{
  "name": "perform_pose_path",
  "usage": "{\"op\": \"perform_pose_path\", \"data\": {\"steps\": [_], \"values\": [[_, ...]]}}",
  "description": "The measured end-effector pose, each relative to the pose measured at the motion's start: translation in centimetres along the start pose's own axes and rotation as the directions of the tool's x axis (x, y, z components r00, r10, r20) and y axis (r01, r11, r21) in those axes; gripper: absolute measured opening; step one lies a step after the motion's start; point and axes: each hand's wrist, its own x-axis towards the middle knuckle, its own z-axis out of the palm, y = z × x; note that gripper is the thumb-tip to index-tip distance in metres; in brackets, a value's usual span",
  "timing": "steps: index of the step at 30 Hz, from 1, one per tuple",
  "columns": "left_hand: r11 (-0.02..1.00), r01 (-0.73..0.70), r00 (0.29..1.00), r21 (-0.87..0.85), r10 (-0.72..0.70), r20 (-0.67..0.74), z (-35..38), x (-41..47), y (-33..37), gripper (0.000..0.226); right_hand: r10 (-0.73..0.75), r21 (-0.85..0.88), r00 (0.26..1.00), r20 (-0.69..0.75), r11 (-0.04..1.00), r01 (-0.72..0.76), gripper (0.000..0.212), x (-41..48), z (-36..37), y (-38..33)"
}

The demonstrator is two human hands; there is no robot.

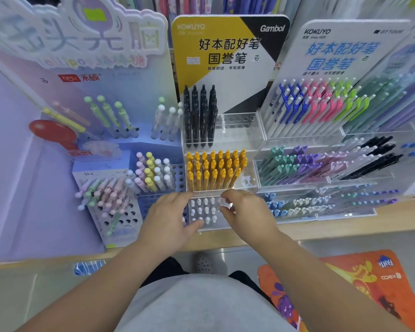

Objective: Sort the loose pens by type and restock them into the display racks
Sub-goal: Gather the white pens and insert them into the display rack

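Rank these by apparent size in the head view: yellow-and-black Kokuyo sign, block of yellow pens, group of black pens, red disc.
1. yellow-and-black Kokuyo sign, clearly largest
2. block of yellow pens and group of black pens: too close in area to rank
3. red disc, smallest

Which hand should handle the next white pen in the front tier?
Right hand: its fingers curl over the white pens, grip unclear. Left hand lies flat against the tier on its left side, likely steadying it.
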Motion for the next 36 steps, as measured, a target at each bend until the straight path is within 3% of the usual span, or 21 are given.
{"op": "perform_pose_path", "data": {"steps": [3, 7, 12, 17, 24, 26, 30, 33, 36], "values": [[0.997, -0.059, 0.997, -0.041, 0.057, -0.048, -1.0, -0.6, -0.7, 0.060, 0.143, 0.119, 0.986, -0.087, 0.984, -0.132, 0.030, -2.2, -1.8, -0.5], [0.978, -0.128, 0.992, -0.165, 0.130, -0.001, -2.0, -1.7, -1.9, 0.045, 0.362, 0.267, 0.912, -0.193, 0.914, -0.307, 0.023, -6.7, -4.0, -1.0], [0.933, -0.167, 0.966, -0.320, 0.220, 0.136, -3.1, -3.9, -1.9, 0.034, 0.626, 0.468, 0.742, -0.240, 0.744, -0.477, 0.015, -16.1, -3.8, -2.8], [0.911, -0.250, 0.927, -0.329, 0.323, 0.189, -1.7, -5.2, 2.4, 0.032, 0.829, 0.623, 0.516, -0.216, 0.524, -0.580, 0.013, -27.2, -0.4, -2.8], [0.797, -0.464, 0.706, -0.386, 0.596, 0.383, 7.5, -5.0, 17.3, 0.038, 0.972, 0.805, 0.195, -0.129, 0.218, -0.552, 0.020, -40.0, 1.3, 1.7], [0.769, -0.488, 0.650, -0.412, 0.636, 0.417, 11.7, -5.3, 22.8, 0.038, 0.982, 0.841, 0.134, -0.131, 0.182, -0.509, 0.020, -42.4, 0.6, 4.5], [0.771, -0.496, 0.545, -0.400, 0.635, 0.548, 20.2, -6.3, 32.5, 0.032, 0.979, 0.849, 0.119, -0.166, 0.203, -0.488, 0.021, -47.2, -4.3, 11.9], [0.803, -0.498, 0.552, -0.329, 0.586, 0.593, 24.7, -7.0, 38.0, 0.031, 0.968, 0.831, 0.165, -0.190, 0.248, -0.499, 0.025, -51.0, -10.6, 18.5], [0.806, -0.537, 0.545, -0.248, 0.556, 0.627, 28.3, -7.2, 43.0, 0.033, 0.954, 0.825, 0.155, -0.257, 0.300, -0.478, 0.023, -53.9, -17.7, 25.4]]}}
